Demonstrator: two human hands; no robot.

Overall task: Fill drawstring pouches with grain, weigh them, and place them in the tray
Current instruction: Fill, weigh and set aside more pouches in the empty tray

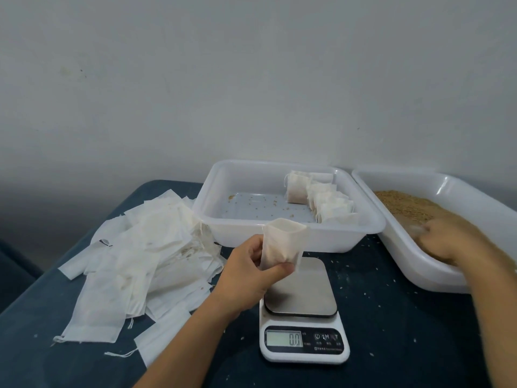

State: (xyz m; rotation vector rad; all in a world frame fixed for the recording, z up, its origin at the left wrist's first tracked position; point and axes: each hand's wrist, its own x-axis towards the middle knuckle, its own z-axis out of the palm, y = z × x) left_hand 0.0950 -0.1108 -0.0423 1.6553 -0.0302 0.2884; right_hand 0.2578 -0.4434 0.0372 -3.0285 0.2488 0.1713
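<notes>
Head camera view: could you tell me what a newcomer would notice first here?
Probably the left hand at centre, pinching an open pouch above the scale, which reads zero. At right, the blurred right hand digs into the grain tray; behind, filled pouches line the clear tray.

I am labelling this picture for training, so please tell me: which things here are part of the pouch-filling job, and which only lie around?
Part of the job:
- small white fabric pouch, held by left hand
- right hand in brown grain
- white plastic grain bin
- white digital scale
- clear plastic tray with filled pouches
- pile of empty white pouches

Lying about:
- spilled grains on dark tabletop
</notes>
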